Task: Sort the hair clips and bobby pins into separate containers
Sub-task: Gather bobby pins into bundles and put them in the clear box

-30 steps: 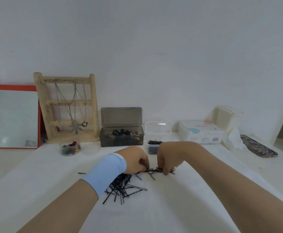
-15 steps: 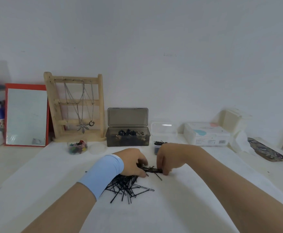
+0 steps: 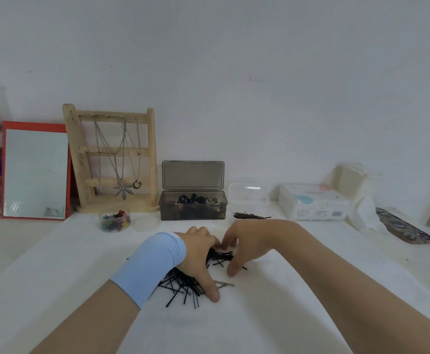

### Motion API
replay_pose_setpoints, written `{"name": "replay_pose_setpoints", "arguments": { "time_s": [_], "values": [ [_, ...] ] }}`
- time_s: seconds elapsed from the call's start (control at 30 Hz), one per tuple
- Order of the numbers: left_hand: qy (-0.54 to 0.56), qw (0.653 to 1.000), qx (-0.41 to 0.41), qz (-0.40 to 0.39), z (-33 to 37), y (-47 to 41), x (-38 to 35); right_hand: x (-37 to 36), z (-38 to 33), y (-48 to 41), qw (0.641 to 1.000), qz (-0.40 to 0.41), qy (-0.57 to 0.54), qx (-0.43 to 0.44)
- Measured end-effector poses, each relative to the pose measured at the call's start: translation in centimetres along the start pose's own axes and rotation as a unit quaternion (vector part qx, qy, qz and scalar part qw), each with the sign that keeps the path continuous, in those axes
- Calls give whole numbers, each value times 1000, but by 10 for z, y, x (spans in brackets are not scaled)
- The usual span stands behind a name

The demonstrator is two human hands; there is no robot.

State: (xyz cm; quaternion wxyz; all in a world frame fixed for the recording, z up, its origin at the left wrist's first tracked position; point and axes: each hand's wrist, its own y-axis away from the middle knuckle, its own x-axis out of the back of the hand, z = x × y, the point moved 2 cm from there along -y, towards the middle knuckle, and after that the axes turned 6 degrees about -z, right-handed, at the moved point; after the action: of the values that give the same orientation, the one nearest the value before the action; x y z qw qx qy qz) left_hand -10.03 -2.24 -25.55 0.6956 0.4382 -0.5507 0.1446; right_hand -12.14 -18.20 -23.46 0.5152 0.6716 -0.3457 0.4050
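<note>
White cloth covers the desk point(image 3: 272, 315), and both forearms reach in over it from the near edge. Nearest lies a loose heap of black bobby pins point(image 3: 180, 287), partly under the left hand point(image 3: 196, 254), which wears a pale blue wristband point(image 3: 155, 264). That hand's thumb stretches wide toward a small grey clip point(image 3: 225, 284) on the cloth, while its fingers bend down over a gathered bundle of pins point(image 3: 221, 255); whether its grip clasps the bundle I cannot tell. The right hand point(image 3: 247, 244) faces it, its grip spread: thumb down on the cloth beside a few stray pins, bent fingers touching the bundle's far end.

Farther back, from left to right, stand a round clear tub of coloured clips point(image 3: 115, 221), a smoky grey box point(image 3: 193, 208) with its lid up and dark hair clips inside, and a small clear box point(image 3: 249, 200) with bobby pins lying across its rim. Against the wall are a red-framed mirror point(image 3: 35, 169), a wooden jewellery stand point(image 3: 111, 159) hung with necklaces, and a white pack point(image 3: 313, 201).
</note>
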Motion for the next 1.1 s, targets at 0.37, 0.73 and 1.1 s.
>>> {"name": "replay_pose_setpoints", "arguments": {
  "time_s": [0.37,0.73,1.1],
  "values": [
    [90,993,-22,78,-16,-9,2,5,-8,1,996,39,-65,35],
    [112,982,-59,138,-13,-13,1,3,-8,3,998,0,-63,-25],
    [71,997,17,33,-36,0,10,3,-28,-9,998,25,-27,45]
  ]
}}
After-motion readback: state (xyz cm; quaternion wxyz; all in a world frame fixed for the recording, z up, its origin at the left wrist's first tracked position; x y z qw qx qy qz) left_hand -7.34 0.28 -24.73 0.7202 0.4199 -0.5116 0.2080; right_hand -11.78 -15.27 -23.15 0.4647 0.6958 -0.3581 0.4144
